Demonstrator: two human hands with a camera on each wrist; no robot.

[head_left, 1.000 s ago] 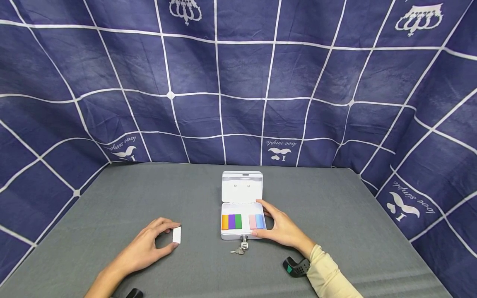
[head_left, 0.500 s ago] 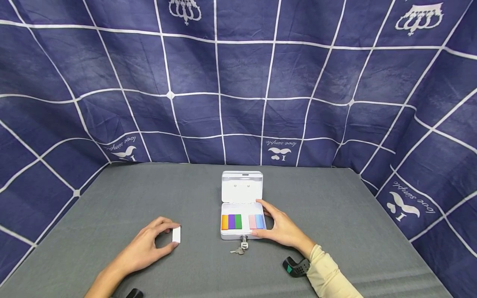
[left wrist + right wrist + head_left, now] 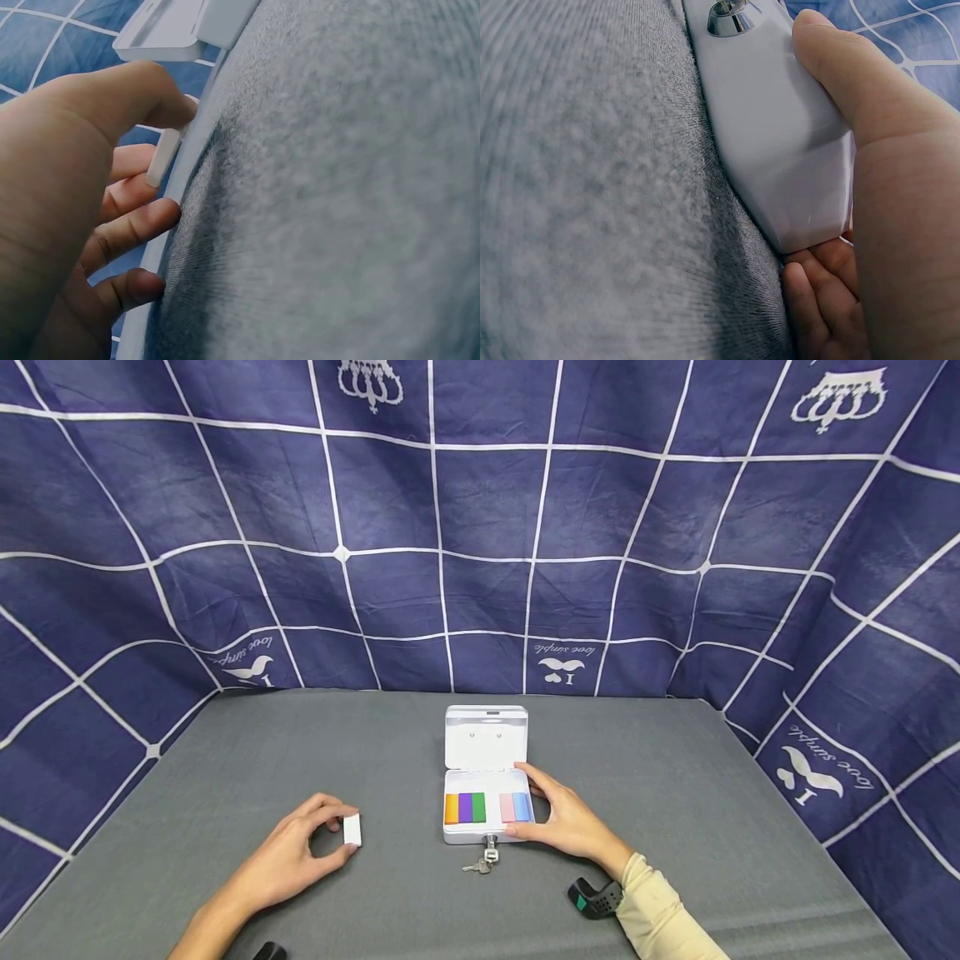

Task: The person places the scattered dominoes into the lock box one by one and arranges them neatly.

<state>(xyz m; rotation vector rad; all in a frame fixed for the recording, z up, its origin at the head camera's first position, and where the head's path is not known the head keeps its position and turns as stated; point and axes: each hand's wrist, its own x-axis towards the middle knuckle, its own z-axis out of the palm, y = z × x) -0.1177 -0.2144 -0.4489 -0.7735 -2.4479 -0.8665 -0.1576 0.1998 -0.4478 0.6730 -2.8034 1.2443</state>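
My left hand (image 3: pixel 296 852) pinches a small white block (image 3: pixel 352 830) between thumb and fingertips, at the table's left middle. In the left wrist view the white block (image 3: pixel 162 157) shows partly behind the thumb. A white metal lockbox (image 3: pixel 492 783) stands to the right with its lid (image 3: pixel 487 750) raised. Inside lie orange (image 3: pixel 452 808), purple (image 3: pixel 466 808) and green (image 3: pixel 478 808) blocks on the left, pink (image 3: pixel 507 807) and light blue (image 3: pixel 521 807) ones on the right. My right hand (image 3: pixel 573 820) grips the box's right side, thumb at the front, fingers behind.
Keys (image 3: pixel 480 865) hang from the lock at the box's front and lie on the grey cloth table (image 3: pixel 390 910). A blue curtain with white lines (image 3: pixel 480 527) closes off the back and sides. A black wrist device (image 3: pixel 596 898) sits by the right sleeve.
The white block has tilted slightly and shifted a little left with my left hand. My right hand keeps its hold on the lockbox, which stays in place.
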